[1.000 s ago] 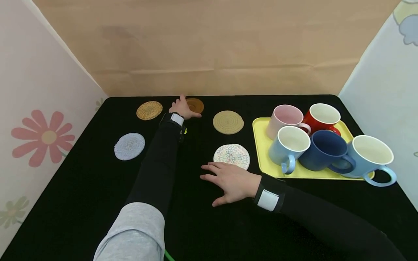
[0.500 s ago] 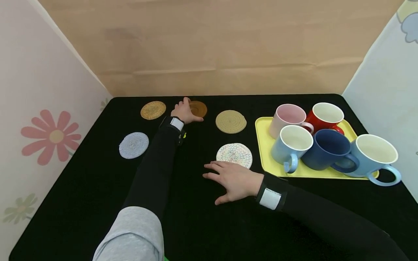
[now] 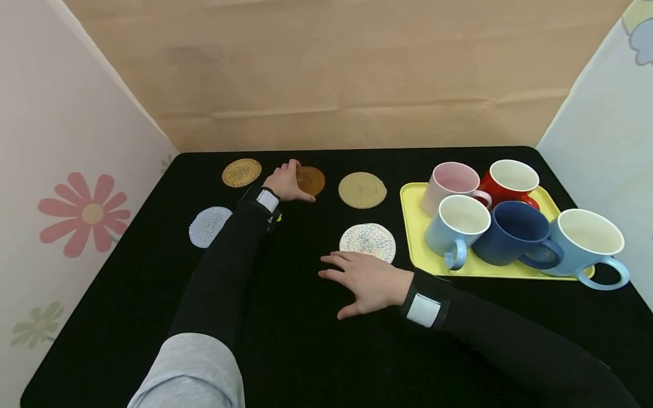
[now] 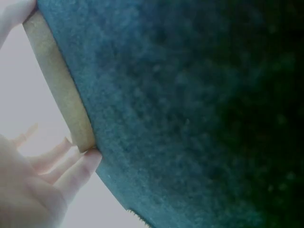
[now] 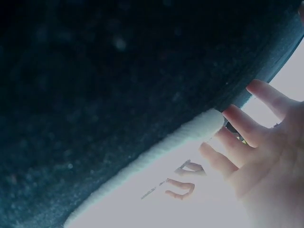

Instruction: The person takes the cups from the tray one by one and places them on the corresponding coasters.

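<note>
A round brown wooden coaster (image 3: 310, 181) lies near the table's far edge. My left hand (image 3: 287, 182) holds it, thumb at one side of the rim and fingers at the other. In the left wrist view, the coaster (image 4: 61, 80) appears edge-on between thumb and fingertips. Spread over the table, my right hand (image 3: 364, 283) has its fingers extended just in front of a white patterned coaster (image 3: 368, 241). In the right wrist view that coaster's pale edge (image 5: 152, 156) shows beside the fingers. Nothing is in the right hand's fingers.
A tan woven coaster (image 3: 362, 190), a golden woven coaster (image 3: 242, 173) and a pale lavender coaster (image 3: 206, 226) lie on the black table (image 3: 127, 306). On the right, a yellow tray (image 3: 415, 238) bears several mugs, among them a navy mug (image 3: 505, 241). A brown paper wall (image 3: 331, 73) stands behind.
My left hand has drawn the brown coaster a little toward me, away from the table's far edge. The right hand stays in place; the head view has shifted slightly.
</note>
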Tool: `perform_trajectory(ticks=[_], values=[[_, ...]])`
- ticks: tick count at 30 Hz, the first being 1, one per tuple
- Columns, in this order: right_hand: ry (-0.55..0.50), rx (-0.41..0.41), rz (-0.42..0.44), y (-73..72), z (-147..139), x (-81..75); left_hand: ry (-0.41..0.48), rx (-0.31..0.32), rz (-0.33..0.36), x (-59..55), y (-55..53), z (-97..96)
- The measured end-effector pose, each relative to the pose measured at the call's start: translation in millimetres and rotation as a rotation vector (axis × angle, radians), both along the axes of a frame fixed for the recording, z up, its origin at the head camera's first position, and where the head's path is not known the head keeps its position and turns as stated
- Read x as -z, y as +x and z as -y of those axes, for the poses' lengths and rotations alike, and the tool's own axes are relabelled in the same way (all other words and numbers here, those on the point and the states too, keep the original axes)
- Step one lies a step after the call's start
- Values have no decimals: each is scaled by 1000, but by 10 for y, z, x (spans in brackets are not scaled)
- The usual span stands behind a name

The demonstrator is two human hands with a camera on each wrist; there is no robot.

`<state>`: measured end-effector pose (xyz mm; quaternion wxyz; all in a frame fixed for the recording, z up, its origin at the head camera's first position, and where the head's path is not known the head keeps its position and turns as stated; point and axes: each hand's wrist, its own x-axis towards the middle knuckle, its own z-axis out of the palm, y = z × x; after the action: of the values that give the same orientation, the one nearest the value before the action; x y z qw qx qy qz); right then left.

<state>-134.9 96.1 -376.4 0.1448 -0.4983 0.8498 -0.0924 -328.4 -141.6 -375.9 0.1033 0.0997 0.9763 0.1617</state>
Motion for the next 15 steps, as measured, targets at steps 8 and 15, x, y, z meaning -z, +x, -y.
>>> perform_trajectory(ticks=[8,15], values=[[2,10,10,-23,-10,25,-8,36,15,-11,64,-2],[-5,13,16,-35,-19,52,-10,50,27,-36,133,-18]])
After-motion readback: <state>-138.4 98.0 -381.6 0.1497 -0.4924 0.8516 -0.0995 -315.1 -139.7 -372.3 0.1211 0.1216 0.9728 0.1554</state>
